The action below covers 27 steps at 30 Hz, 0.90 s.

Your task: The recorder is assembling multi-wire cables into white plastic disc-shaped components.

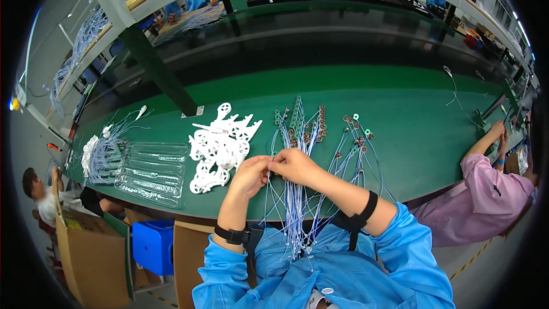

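Note:
Over the near edge of the green table, my left hand point(251, 175) and my right hand point(292, 165) meet fingertip to fingertip. Both are closed in a pinch; what lies between the fingers is too small to make out, though thin wires run close below. Under and beside my right hand lies a bundle of blue and white wires point(293, 200), with small round brown and green parts point(297, 117) at their far ends. A looser spread of similar wires point(355, 147) lies to the right. Left of my hands is a pile of white plastic parts point(220, 146).
A clear plastic tray point(151, 173) lies at the left, beside a heap of wires with white ends point(106, 157). A dark post point(157, 71) rises from the table. A person in pink point(480, 194) works at the right. A blue stool point(153, 247) and cardboard boxes point(94, 260) stand below left.

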{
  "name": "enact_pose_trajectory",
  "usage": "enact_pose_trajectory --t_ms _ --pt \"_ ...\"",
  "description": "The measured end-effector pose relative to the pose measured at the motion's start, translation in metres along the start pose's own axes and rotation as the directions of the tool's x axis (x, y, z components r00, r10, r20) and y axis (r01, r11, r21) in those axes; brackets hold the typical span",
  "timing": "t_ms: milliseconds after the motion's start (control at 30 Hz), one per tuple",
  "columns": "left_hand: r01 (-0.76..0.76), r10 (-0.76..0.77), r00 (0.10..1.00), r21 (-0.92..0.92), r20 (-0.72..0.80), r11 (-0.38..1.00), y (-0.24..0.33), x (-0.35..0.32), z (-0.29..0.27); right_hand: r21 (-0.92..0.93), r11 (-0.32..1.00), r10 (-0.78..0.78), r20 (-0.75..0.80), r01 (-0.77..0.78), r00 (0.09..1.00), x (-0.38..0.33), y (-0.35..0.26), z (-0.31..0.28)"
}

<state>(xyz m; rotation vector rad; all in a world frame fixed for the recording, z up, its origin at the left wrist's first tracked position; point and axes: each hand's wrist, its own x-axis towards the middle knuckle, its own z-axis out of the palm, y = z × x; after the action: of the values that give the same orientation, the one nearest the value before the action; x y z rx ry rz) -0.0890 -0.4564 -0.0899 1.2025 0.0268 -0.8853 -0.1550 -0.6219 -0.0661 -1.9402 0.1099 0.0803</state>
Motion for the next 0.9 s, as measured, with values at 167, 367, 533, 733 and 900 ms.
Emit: enact_pose_trajectory --t_ms 167,367,533,733,900 --pt "0.003 -0.001 1.0 -0.083 0.023 0.997 0.002 -0.004 0.007 0.364 0.924 0.124 -0.002 -0.115 0.992 0.005 0.008 0.009" --pt "-0.101 0.108 0.986 0.067 -0.126 0.993 -0.004 0.007 -0.003 0.518 0.83 0.26 -0.029 -0.207 0.965 -0.019 -0.007 -0.017" --pt "-0.15 0.345 0.922 0.657 -0.178 0.739 0.008 0.002 0.006 0.721 0.693 0.268 -0.253 -0.004 0.93 -0.082 0.013 -0.1" --pt "-0.215 0.712 0.702 0.963 0.036 0.164 0.025 0.025 0.053 0.461 0.875 0.377 -0.457 -0.148 0.806 -0.08 0.062 -0.173" --pt "-0.067 0.601 0.799 0.993 -0.005 0.098 0.02 0.055 0.07 -0.144 0.964 0.123 -0.496 -0.222 0.86 -0.053 0.086 -0.162"
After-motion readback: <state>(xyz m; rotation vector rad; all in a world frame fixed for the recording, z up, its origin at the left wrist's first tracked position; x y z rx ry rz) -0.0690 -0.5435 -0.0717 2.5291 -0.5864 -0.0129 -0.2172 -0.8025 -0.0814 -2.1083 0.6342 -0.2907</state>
